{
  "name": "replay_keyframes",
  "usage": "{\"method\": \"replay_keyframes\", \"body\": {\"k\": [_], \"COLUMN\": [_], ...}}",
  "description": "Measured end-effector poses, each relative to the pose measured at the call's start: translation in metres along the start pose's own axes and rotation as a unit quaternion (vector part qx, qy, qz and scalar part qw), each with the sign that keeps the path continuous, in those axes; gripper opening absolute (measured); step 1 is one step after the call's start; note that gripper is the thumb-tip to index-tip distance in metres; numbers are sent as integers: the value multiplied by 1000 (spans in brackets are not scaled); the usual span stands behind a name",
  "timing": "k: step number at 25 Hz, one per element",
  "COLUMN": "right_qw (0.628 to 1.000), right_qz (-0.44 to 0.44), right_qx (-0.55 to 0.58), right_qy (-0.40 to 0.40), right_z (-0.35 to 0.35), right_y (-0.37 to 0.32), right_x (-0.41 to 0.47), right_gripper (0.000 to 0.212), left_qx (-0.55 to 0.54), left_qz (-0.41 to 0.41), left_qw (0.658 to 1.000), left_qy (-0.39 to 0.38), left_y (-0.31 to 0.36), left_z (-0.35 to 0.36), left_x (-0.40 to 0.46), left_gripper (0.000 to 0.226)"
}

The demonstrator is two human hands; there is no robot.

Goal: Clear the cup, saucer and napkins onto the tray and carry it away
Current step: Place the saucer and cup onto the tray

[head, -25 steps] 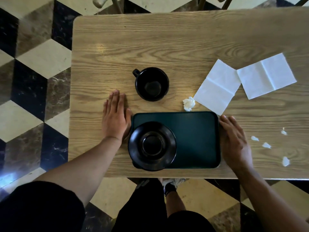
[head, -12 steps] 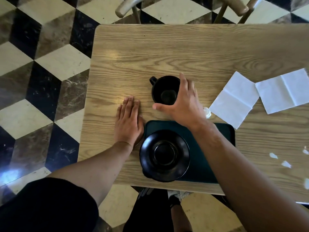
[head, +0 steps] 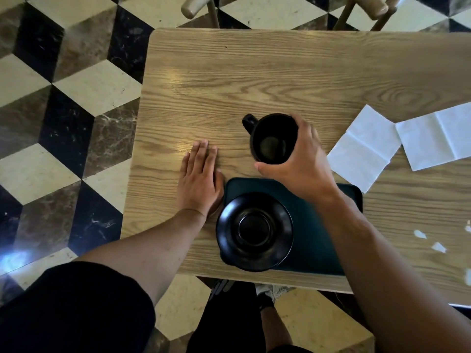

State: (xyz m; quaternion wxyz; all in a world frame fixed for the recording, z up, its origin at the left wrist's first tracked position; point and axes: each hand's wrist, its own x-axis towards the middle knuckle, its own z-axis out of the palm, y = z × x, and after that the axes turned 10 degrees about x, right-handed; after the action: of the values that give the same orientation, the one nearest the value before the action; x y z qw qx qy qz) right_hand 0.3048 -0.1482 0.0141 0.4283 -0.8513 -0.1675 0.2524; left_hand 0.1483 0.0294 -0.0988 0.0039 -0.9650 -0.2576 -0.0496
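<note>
Beside the dark green rectangular tray (head: 318,250), right hand (head: 303,166) fingers clamp the black ceramic cup (head: 274,138) — lift straight, land centred on the round black saucer (head: 254,230) — left hand (head: 200,180) flat, fingers together.

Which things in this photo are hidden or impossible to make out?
- Dark green tray, head view: right part covered by the right hand and forearm.
- Black cup: far side hidden by the fingers.
- White paper napkin: cut by the right edge.

Dim warm light, glare streaks on table (head: 178,80), bright floor (head: 15,258) flare lower left, wide-angle edge bending
</note>
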Motion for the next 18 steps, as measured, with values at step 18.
{"method": "replay_keyframes", "body": {"k": [18], "right_qw": [996], "right_qz": [12], "right_qx": [-58], "right_qy": [-67], "right_z": [-58], "right_y": [52], "right_x": [-88], "right_gripper": [118], "left_qx": [-16], "left_qz": [0], "left_qw": [1000], "left_qy": [23], "left_y": [-1], "left_z": [3], "left_x": [-2], "left_gripper": [53]}}
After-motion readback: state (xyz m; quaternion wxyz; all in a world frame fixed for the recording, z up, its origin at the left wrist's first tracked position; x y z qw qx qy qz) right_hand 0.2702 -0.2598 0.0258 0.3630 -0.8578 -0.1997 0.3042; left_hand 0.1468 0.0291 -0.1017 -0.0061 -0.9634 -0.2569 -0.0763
